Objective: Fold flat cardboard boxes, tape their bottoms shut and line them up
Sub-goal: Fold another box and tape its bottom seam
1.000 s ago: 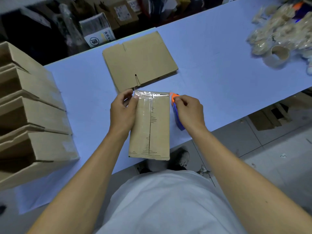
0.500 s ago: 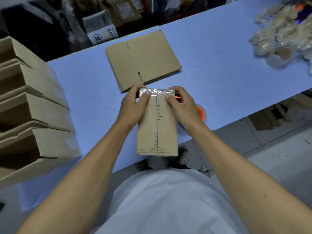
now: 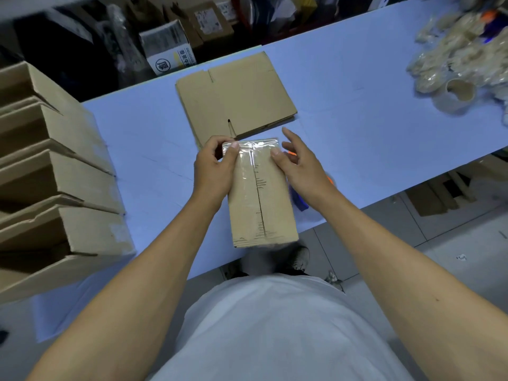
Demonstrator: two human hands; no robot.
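Observation:
A folded cardboard box (image 3: 261,199) stands bottom-up at the table's near edge, its centre seam covered by clear tape. My left hand (image 3: 213,167) grips its far left corner, thumb pressed on the tape. My right hand (image 3: 299,166) is beside the far right corner, thumb touching the tape, fingers spread and lifted off. An orange and blue tape dispenser (image 3: 301,202) lies on the table, mostly hidden behind my right hand. A stack of flat cardboard boxes (image 3: 236,96) lies just beyond. A row of assembled boxes (image 3: 55,171) lines the left side.
The blue table (image 3: 357,127) runs off to the right, where a pile of tape rolls (image 3: 456,75) sits at the far corner. Cartons and clutter (image 3: 170,48) fill the dark space behind the table. Floor tiles show on the right below the table edge.
My right hand let go of the tape dispenser, came onto the box's far right corner, and now lifts its fingers away. The left hand stays at the far left corner.

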